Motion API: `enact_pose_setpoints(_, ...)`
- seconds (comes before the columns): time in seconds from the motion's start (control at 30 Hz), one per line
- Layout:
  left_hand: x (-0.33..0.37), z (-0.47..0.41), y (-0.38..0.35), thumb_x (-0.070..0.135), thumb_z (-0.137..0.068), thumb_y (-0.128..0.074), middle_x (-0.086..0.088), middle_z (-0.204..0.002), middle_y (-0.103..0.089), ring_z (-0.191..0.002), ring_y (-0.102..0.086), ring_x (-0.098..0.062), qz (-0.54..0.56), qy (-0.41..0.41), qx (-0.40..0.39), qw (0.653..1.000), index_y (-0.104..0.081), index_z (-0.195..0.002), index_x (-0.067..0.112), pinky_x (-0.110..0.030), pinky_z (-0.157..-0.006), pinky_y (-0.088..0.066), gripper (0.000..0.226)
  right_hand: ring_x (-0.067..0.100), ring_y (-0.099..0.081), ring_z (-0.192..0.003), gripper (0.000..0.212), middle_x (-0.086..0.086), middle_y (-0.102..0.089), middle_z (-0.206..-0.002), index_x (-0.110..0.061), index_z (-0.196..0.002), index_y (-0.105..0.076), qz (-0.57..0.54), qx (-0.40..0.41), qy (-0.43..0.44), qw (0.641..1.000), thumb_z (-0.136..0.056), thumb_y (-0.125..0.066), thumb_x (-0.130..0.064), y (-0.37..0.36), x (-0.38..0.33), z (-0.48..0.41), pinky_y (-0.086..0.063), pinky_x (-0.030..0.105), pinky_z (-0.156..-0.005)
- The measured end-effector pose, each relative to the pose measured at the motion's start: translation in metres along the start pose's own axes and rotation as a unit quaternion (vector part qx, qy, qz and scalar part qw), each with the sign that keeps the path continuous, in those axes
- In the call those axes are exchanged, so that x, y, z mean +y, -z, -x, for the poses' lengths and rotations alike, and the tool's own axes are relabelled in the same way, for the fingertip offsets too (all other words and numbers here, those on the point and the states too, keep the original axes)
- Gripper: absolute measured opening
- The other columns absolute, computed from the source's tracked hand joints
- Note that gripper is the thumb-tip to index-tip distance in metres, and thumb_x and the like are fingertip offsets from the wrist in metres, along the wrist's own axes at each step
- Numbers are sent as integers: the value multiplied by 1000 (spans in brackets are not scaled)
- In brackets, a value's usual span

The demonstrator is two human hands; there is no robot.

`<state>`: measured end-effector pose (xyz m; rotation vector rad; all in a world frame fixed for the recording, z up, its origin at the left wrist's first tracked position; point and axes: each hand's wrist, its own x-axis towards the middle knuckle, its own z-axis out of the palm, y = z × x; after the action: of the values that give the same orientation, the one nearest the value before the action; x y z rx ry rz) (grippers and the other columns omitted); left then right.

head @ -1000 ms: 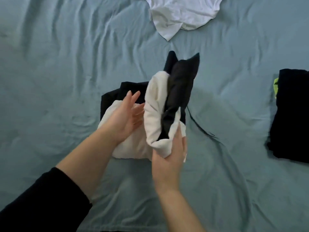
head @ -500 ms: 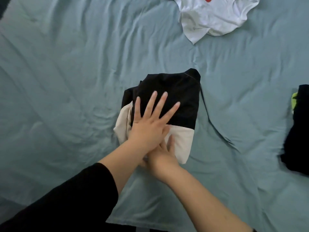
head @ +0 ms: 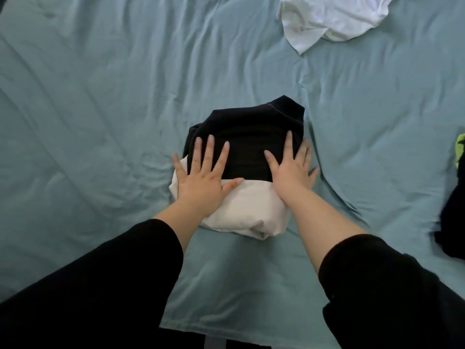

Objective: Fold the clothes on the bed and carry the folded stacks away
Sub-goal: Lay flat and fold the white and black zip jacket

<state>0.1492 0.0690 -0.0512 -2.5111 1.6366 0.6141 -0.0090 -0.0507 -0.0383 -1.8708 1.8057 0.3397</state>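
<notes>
A folded black-and-cream garment lies in the middle of the bed, black half farther away, cream half toward me. My left hand rests flat on its left side with fingers spread. On the right side my right hand lies flat too, fingers spread and reaching over the garment's right edge onto the sheet. Neither hand grips the fabric. An unfolded white shirt lies at the far right of the bed.
The wrinkled teal bed sheet covers the whole bed; its near edge runs along the bottom of the view. A dark pile of clothes with a bit of lime-green fabric sits at the right edge.
The right hand folded the raised half of the garment down flat. Both hands, stacked at the near edge half a second ago, have spread apart to the garment's left and right sides.
</notes>
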Motion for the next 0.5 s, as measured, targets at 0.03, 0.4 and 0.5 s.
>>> enact_pose_setpoints(0.03, 2, 5, 0, 89, -75, -3, 3, -156, 31, -144, 29, -26, 27, 54, -1, 998, 32, -140, 47, -70, -106, 10, 85, 22, -6, -148, 72, 3, -3, -162, -39, -151, 4, -54, 37, 3, 998, -92, -26, -67, -5, 0, 7, -16, 49, -117)
enact_pose_setpoints(0.4, -17, 40, 27, 63, -71, -70, 22, -106, -58, -111, -57, -16, 542, 294, -1, 787, -49, -129, 31, -27, -82, -40, 69, 12, -44, -129, 90, -16, -32, -151, -54, -146, -9, -459, -49, -33, 886, -81, -71, -42, -4, 4, 87, -39, 34, -107)
enact_pose_setpoints(0.5, -42, 34, 54, 57, -71, -73, 21, -95, -64, -96, -62, -7, 557, 250, 24, 791, -60, -98, 37, -24, -73, -46, 35, 6, -47, -124, 84, -18, -39, -147, -46, -147, -20, -463, -6, 8, 886, -83, -68, -24, 10, -25, 102, -41, 34, -106)
